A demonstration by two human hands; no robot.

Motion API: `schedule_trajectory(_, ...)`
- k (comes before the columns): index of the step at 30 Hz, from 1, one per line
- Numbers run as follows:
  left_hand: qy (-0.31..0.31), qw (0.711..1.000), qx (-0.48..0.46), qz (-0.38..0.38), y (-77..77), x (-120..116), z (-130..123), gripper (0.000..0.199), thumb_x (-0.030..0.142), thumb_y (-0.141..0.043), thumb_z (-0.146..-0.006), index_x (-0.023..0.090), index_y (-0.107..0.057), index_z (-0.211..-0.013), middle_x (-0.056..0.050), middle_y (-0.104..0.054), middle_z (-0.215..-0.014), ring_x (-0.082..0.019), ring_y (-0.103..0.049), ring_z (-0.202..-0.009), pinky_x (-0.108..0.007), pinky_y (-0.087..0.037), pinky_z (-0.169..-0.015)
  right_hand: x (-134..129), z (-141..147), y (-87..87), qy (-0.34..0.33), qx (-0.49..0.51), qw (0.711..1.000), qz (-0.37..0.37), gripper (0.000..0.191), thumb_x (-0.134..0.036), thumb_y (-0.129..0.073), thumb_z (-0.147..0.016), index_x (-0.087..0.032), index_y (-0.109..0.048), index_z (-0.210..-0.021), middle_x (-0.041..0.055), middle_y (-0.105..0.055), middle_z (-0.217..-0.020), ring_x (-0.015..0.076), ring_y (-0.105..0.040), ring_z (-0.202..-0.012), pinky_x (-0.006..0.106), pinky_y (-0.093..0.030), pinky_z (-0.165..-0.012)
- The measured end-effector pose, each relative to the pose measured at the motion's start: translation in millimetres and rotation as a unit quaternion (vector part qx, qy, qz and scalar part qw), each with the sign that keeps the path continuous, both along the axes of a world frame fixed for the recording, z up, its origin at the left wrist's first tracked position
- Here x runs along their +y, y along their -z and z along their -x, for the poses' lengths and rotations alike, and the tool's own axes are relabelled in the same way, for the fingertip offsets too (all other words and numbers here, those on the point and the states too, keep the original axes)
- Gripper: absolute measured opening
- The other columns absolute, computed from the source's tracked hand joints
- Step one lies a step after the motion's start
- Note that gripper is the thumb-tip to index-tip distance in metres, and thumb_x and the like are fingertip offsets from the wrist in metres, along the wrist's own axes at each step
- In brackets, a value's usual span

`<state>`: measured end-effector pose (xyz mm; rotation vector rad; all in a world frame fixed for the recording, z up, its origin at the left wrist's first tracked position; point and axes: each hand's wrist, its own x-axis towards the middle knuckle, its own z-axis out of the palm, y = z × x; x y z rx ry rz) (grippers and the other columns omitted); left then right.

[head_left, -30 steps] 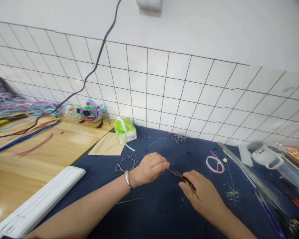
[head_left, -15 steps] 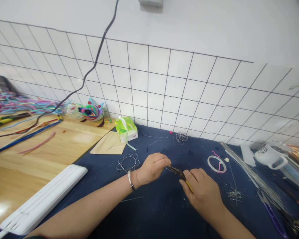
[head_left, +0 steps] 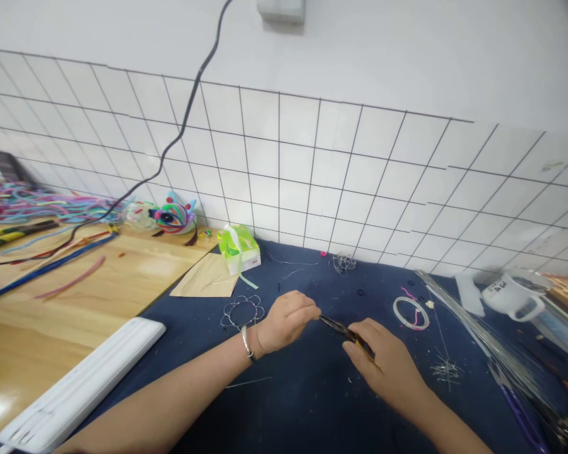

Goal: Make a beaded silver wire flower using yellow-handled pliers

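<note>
In the head view, the pliers [head_left: 341, 329] are held above the dark blue cloth [head_left: 284, 403], their yellow handles gripped in the curled fingers of the right hand [head_left: 388, 359] and their tips brought up to the fingertips of the left hand [head_left: 286, 321]. The left hand's fingers are bunched closely together, but whether anything is pinched between them cannot be told. The flower-shaped wire ring [head_left: 243, 311] is seen lying on the cloth just beside the braceleted left wrist, with the green tissue pack [head_left: 239, 248] set farther back, near the tiled wall [head_left: 298, 170].
</note>
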<state>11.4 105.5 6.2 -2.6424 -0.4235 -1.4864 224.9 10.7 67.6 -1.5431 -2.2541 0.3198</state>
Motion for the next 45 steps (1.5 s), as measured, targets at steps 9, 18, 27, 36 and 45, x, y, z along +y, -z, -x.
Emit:
schedule_trajectory(9, -0.003, 0.999, 0.021, -0.032, 1.4, 1.4, 1.4, 0.022, 0.008, -0.042, -0.081, 0.016, -0.050, -0.099, -0.006, -0.060, -0.081, -0.013, -0.056, -0.074, -0.028, -0.046, -0.067, -1.4, 0.6, -1.4, -0.002, 0.024, 0.999, 0.021, 0.023, -0.037, -0.039, -0.085, -0.021, -0.056, -0.085, 0.0016, -0.055, -0.077, 0.0147, -0.050, -0.072, 0.025, -0.037, -0.063)
schedule_trajectory(18, 0.004, 0.999, 0.010, -0.032, -0.5, 0.7, 1.8, 0.022, 0.007, -0.042, -0.081, 0.016, -0.050, -0.099, -0.006, -0.060, -0.082, -0.013, -0.057, -0.075, -0.029, -0.046, -0.067, 3.3, 1.5, -2.0, -0.018, 0.084, 0.993, 0.079, 0.024, -0.037, -0.039, -0.085, -0.021, -0.056, -0.080, -0.0009, -0.053, -0.070, 0.0124, -0.049, -0.064, 0.024, -0.036, -0.059)
schedule_trajectory(27, 0.003, 1.000, 0.002, -0.018, 2.0, 2.7, 2.0, 0.024, 0.005, -0.043, -0.079, 0.016, -0.051, -0.098, -0.006, -0.060, -0.082, -0.013, -0.056, -0.074, -0.030, -0.047, -0.067, 1.0, 2.8, 9.4, -0.004, 0.016, 0.999, -0.043, 0.022, -0.035, -0.040, -0.085, -0.021, -0.057, -0.089, 0.0029, -0.054, -0.078, 0.0144, -0.050, -0.071, 0.025, -0.038, -0.063)
schedule_trajectory(36, 0.018, 1.000, 0.003, -0.019, 1.7, 2.1, 3.0, 0.024, 0.005, -0.042, -0.080, 0.016, -0.050, -0.100, -0.007, -0.059, -0.083, -0.014, -0.056, -0.077, -0.031, -0.046, -0.069, 8.4, -1.0, -0.6, -0.025, 0.155, 0.975, 0.157, 0.030, -0.042, -0.037, -0.086, -0.021, -0.057, -0.083, -0.0012, -0.054, -0.074, 0.0124, -0.049, -0.067, 0.022, -0.036, -0.059)
schedule_trajectory(45, 0.018, 1.000, -0.004, -0.008, 1.8, 2.3, 1.2, 0.022, 0.006, -0.042, -0.080, 0.015, -0.051, -0.098, -0.007, -0.060, -0.083, -0.014, -0.055, -0.076, -0.030, -0.046, -0.067, 5.4, 2.8, 4.1, -0.026, 0.134, 0.986, 0.097, 0.024, -0.035, -0.038, -0.087, -0.020, -0.057, -0.081, -0.0013, -0.053, -0.071, 0.0118, -0.048, -0.065, 0.023, -0.035, -0.060)
